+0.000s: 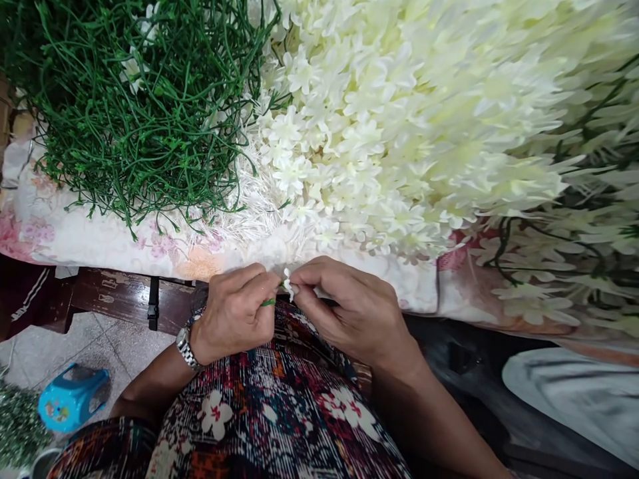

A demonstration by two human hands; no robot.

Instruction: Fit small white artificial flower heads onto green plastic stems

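Note:
My left hand is closed in a pinch on a thin green plastic stem. My right hand pinches a small white artificial flower at the tip of that stem. Both hands meet over my lap, just below the table's edge. A metal wristwatch is on my left wrist. Behind the hands lies a big heap of cream-white artificial flowers, and to its left a heap of bare green stems.
A floral cloth covers the table, with a dark wooden frame under it. A small blue plastic stool stands on the tiled floor at lower left. More stemmed flowers lie at the right.

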